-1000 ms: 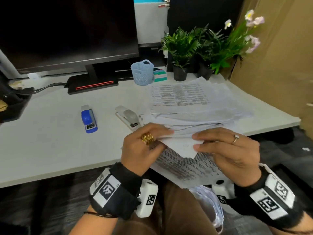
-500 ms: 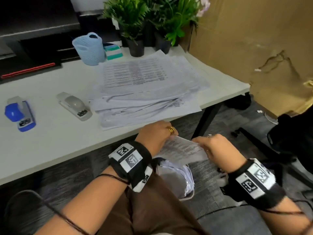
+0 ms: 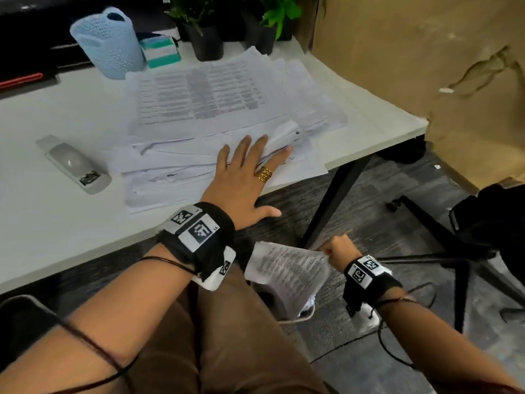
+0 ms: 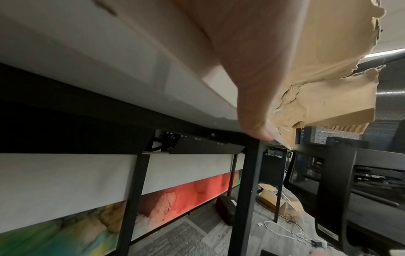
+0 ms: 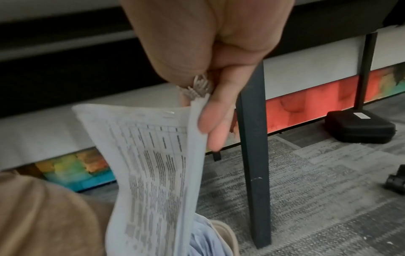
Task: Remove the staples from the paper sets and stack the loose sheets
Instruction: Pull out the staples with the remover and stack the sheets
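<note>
My left hand (image 3: 250, 155) lies flat with fingers spread on the front right of the loose paper pile (image 3: 204, 109) on the desk; in the left wrist view only its thumb (image 4: 256, 110) shows, by the desk edge. My right hand (image 3: 335, 247) is below desk level, over my lap. It pinches the top corner of a printed paper set (image 3: 287, 268), which hangs down. In the right wrist view the right hand (image 5: 203, 90) grips that paper set (image 5: 157, 164) by its crumpled corner, and a staple (image 5: 170, 112) shows near the top edge.
A grey stapler (image 3: 75, 163) lies left of the pile. A blue mesh basket (image 3: 109, 41) and potted plants (image 3: 206, 44) stand at the back. Cardboard (image 3: 412, 66) is on the right, and a black desk leg (image 3: 332, 200) by my right hand. A container of white sheets (image 3: 295, 311) sits on the floor.
My left hand has let go of the paper set and moved up onto the desk pile, now flat. My right hand still holds the set, lower and farther right.
</note>
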